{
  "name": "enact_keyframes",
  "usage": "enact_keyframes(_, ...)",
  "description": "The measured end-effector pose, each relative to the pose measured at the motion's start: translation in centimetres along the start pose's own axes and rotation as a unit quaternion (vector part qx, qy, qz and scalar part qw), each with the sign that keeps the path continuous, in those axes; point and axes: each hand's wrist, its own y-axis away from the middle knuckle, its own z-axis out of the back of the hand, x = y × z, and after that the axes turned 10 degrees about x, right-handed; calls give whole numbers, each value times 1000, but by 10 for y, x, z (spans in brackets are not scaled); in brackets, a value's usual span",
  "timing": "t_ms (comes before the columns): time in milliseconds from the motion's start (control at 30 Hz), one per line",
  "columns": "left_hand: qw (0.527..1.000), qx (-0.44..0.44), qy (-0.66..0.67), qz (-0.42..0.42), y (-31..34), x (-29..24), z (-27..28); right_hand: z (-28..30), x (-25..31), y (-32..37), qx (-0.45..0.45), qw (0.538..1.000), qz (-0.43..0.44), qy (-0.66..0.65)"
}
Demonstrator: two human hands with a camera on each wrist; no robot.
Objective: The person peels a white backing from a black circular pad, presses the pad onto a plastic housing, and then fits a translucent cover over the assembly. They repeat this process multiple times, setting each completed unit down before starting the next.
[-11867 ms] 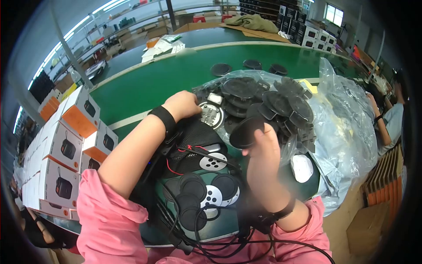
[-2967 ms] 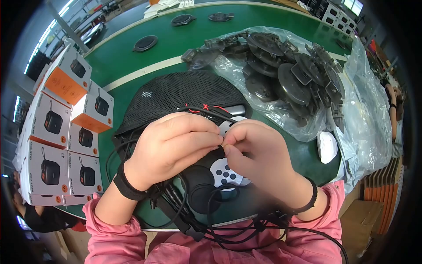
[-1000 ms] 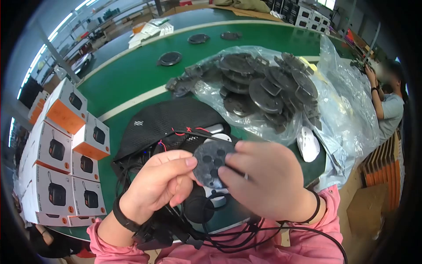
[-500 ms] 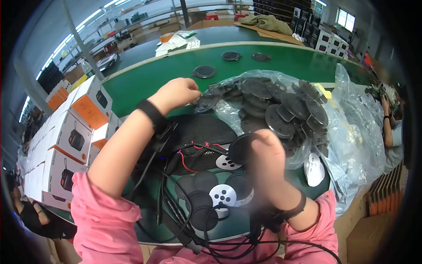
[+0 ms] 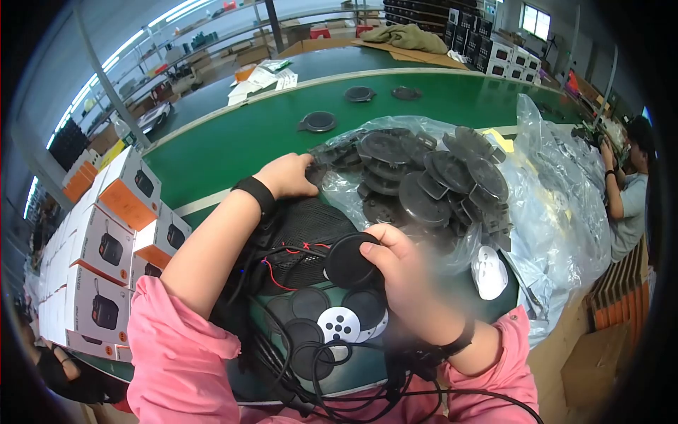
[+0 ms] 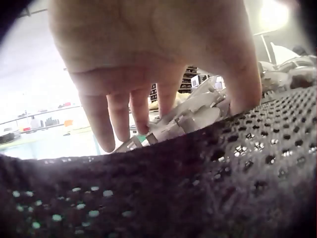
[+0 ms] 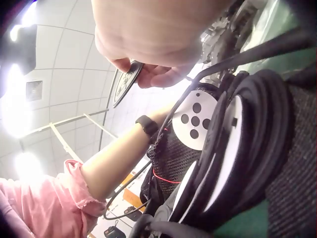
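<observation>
My right hand (image 5: 406, 272) pinches a round black foam pad (image 5: 351, 260) between thumb and fingers, its black face up. In the right wrist view that pad (image 7: 127, 83) shows nearly edge-on. My left hand (image 5: 288, 175) reaches over a black mesh bag (image 5: 311, 226) to the near left edge of a pile of black plastic disc parts (image 5: 424, 180). Its fingers and thumb go round a black plastic part (image 5: 319, 172) there; in the left wrist view the mesh hides the fingertips. Several more foam pads (image 5: 308, 302), some showing white backing with holes (image 5: 338, 325), lie before me.
The disc parts sit on a clear plastic bag (image 5: 558, 205). White peeled backing (image 5: 489, 273) lies at right. Black cables (image 5: 353, 403) cross the front edge. Boxes (image 5: 106, 247) stack at left. Three discs (image 5: 319, 121) lie on the green belt (image 5: 233, 141); another person (image 5: 625, 184) is at right.
A second ago both hands were together at the pad, its holed side showing. My left hand has since gone out to the pile and round a part; my right hand keeps the pad, now turned black face up.
</observation>
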Motion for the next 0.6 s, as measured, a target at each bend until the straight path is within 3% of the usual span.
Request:
enact_keyframes(200, 990, -131, 42, -21, 25, -18, 21, 1, 5, 0, -5, 1000, -13, -2)
enact_keyframes(333, 966, -154, 194, -71, 62, -37, 36, 2, 2, 0, -10, 1000, -3, -2)
enact_keyframes(433, 898, -142, 393, -134, 87, -45, 33, 3, -1, 1, -11, 999, 32, 0)
enact_keyframes(467, 899, -142, 394, -130, 96, -51, 31, 3, 0, 1, -9, 1000, 29, -2)
enact_keyframes(533, 781, -146, 598, -106, 113, -62, 25, 3, 3, 3, 19, 995, 74, -66)
enact_keyframes(567, 757, -123, 636, -88, 121, -62, 20, 5, 11, 7, 32, 995, 48, -82)
enact_keyframes(600, 695, -111, 708, -64, 130, -71, 19, 3, 14, 7, 47, 991, 62, -106)
